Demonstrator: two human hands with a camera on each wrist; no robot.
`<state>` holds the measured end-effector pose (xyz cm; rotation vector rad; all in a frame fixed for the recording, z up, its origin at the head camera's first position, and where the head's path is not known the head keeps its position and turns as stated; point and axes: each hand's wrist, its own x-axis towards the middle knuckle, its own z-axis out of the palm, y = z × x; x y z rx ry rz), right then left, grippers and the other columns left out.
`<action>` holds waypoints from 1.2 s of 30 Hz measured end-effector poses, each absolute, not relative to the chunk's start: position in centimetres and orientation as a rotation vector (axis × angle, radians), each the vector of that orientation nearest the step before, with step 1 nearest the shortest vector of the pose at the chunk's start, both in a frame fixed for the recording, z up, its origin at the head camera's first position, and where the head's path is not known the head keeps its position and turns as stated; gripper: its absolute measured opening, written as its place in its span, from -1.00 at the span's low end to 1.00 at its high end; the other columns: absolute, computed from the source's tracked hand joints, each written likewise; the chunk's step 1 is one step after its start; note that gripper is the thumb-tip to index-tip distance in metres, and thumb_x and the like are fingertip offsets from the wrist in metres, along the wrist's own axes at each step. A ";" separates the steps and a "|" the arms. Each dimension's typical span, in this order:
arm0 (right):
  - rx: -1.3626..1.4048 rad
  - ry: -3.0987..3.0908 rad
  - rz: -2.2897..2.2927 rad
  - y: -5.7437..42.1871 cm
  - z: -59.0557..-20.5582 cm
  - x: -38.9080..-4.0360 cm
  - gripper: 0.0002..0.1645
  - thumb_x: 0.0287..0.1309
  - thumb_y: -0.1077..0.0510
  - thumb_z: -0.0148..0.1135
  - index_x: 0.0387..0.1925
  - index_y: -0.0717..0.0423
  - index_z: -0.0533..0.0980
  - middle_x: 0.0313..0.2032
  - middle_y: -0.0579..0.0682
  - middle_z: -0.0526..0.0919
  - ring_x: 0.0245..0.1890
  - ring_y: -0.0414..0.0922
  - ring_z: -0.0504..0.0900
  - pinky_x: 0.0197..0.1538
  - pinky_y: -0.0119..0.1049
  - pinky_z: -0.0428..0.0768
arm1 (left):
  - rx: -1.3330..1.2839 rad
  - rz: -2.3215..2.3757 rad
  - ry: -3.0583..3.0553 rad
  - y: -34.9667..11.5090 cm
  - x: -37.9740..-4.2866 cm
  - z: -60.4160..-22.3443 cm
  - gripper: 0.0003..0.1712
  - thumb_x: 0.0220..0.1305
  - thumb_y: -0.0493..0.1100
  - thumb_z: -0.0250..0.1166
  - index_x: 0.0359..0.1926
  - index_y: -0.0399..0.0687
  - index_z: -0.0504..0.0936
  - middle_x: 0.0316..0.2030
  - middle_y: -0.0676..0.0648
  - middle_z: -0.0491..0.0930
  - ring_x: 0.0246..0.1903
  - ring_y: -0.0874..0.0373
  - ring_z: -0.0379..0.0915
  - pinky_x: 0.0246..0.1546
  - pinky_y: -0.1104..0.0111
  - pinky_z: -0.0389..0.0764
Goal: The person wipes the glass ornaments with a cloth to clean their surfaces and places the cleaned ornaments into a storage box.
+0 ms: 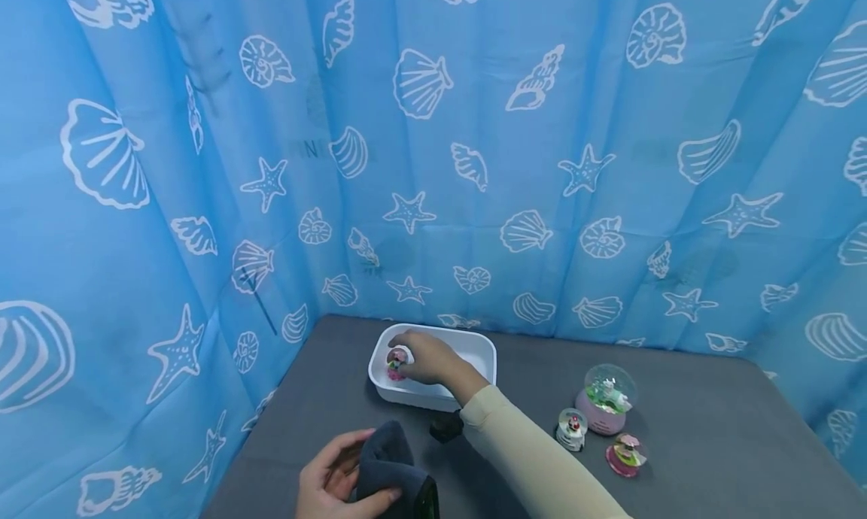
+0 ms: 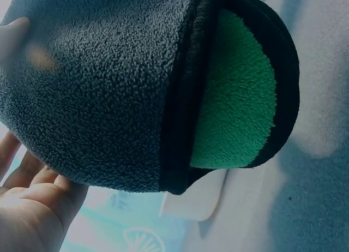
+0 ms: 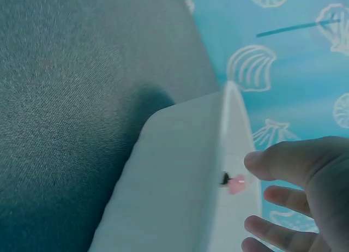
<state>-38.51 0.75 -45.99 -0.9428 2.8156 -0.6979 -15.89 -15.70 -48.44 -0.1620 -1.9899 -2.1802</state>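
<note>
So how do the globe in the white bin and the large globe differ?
The bin globe is smaller than the large globe. The bin globe's base is bright pink, the large globe's pale mauve. The bin globe is by the right hand, the large globe by neither. Both have clear domes.

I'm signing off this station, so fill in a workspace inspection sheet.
Surface: dark grey tabletop.
Job's things: small pink-based snow globe inside white rectangular plastic-looking tub; grey fleece cloth, green patch, black edging.
Clutter: right of the tub, large clear globe on lilac base, small clear globe on white base, shell-like ornament on pink base.
Hands: left hand holds the cloth; right hand at snow globe, grip unclear.
Cables: nothing seen.
Surroundings: blue curtain, white seashell prints.
</note>
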 end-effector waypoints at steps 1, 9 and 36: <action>-0.944 2.818 -0.710 1.0 -45.7 -38.2 -0.48 0.37 0.12 0.40 0.32 0.02 0.60 0.28 0.01 0.68 0.36 0.01 0.59 0.45 0.03 0.58 | -0.164 -2.183 -1.987 -15.6 -15.9 -48.4 -0.26 -0.05 -0.52 0.59 0.23 -0.31 0.60 0.12 -0.19 0.71 0.02 0.01 0.76 0.05 0.15 0.82; -1.024 2.852 -0.797 3.8 -43.9 -35.9 -0.47 0.42 0.03 0.37 0.36 -0.04 0.57 0.34 -0.04 0.63 0.41 -0.01 0.56 0.43 0.05 0.59 | -0.180 -2.190 -1.980 -15.3 -16.1 -48.1 -0.25 -0.08 -0.55 0.59 0.22 -0.31 0.60 0.12 -0.16 0.70 0.01 0.00 0.76 0.06 0.18 0.82; -1.007 2.913 -1.426 17.1 -43.2 -23.3 -0.50 0.34 0.11 0.47 0.24 -0.33 0.60 0.19 -0.22 0.69 0.18 -0.20 0.67 0.02 -0.27 0.74 | -0.316 -2.212 -2.073 -14.8 -16.5 -46.4 -0.22 -0.03 -0.48 0.62 0.27 -0.30 0.58 0.18 -0.23 0.65 0.00 -0.01 0.73 0.06 0.22 0.82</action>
